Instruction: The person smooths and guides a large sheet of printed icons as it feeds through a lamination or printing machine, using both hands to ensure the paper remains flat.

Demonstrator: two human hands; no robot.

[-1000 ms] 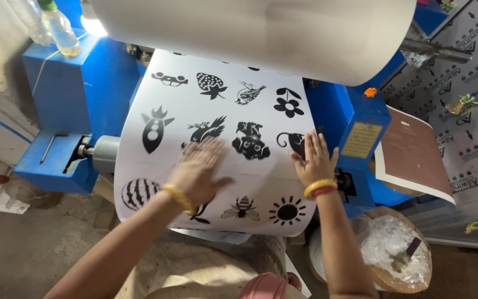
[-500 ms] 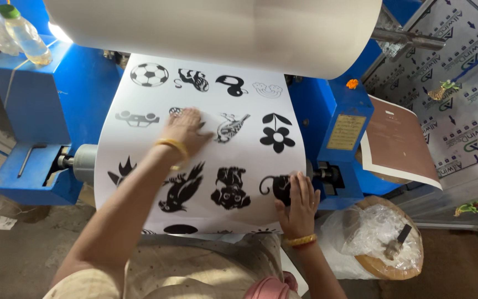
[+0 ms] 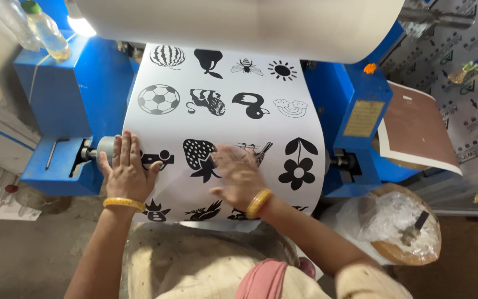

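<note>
While both hands lie flat on the printed sheet point(image 3: 222, 116), which hangs from the big white roll point(image 3: 239, 25) down the front of the blue machine point(image 3: 62, 99), the pressure should be even. The left hand point(image 3: 127, 174) rests at the sheet's left edge with fingers spread, pinching nothing; the right hand point(image 3: 239, 176), also open, presses near the strawberry figure. I judge it best to smooth outward from the middle, so no crease forms.
</note>
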